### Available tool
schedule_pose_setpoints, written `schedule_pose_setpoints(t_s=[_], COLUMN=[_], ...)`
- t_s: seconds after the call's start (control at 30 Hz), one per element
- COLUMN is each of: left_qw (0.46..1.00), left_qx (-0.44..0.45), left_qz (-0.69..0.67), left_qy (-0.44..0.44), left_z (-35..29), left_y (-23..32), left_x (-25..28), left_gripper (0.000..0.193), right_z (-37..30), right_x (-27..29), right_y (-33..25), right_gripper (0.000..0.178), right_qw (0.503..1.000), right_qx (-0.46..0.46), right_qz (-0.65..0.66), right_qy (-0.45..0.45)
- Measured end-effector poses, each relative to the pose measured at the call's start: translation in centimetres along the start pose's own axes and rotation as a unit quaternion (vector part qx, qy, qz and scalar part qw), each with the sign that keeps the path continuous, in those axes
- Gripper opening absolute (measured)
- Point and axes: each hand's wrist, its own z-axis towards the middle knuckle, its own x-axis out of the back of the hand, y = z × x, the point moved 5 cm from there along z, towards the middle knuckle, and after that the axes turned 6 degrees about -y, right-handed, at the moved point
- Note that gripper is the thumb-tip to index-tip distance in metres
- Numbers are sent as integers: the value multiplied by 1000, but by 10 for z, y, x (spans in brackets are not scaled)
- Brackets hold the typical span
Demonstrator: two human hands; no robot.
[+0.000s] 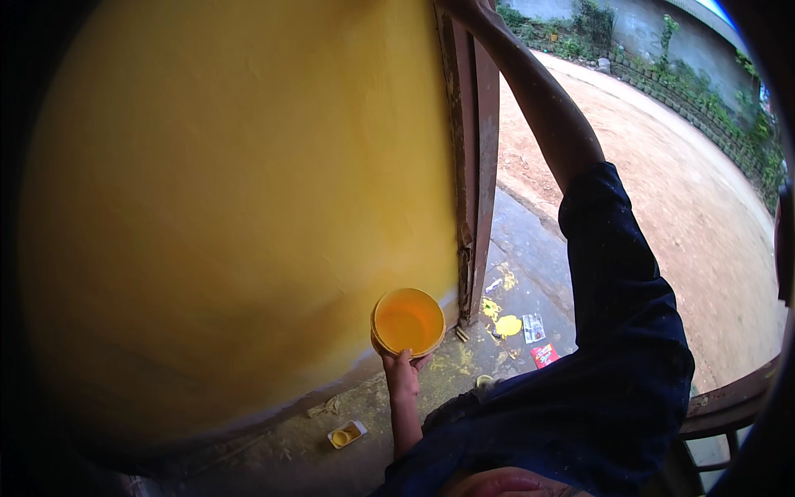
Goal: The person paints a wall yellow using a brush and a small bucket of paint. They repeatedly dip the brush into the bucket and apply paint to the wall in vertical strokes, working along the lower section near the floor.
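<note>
My left hand (402, 374) is closed around a round yellow bucket (409, 323), thumb at its near rim. The inside looks orange-yellow; how much paint is in it I cannot tell. The bucket is held upright in front of a yellow wall (248, 190). My right arm stretches up past the brown door frame (474, 166), and my right hand (465, 7) is cut off by the top edge of the picture, close to where wall and frame meet. Its fingers and anything in them are out of sight.
A small white container (346, 434) stained yellow lies on the floor near the wall's foot. Yellow paint spills (508, 325), a paper scrap (533, 328) and a red packet (544, 356) lie by the doorway. Outside is bare earth ground (662, 207). At lower right is brown woodwork (729, 398).
</note>
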Motion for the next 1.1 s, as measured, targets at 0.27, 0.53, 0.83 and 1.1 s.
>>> schedule_pose_setpoints(t_s=[0.27,0.53,0.83,1.1], left_qw=[1000,1000,999,1000], left_qx=[0,14,34,24], left_qz=[-4,-1,-6,7], left_qy=[27,-1,21,-8], left_z=[4,0,0,0], left_y=[-6,-8,-16,-17], left_x=[9,14,19,18], left_gripper=[61,64,63,69], right_z=[-218,-200,-6,-427], right_x=[-14,1,-9,1], right_y=[-69,-60,-9,-79], right_gripper=[56,49,47,67], right_qw=[947,908,959,886], right_qx=[-146,-99,-23,-101], right_qz=[93,103,-164,9], right_qy=[-272,-393,-230,-453])
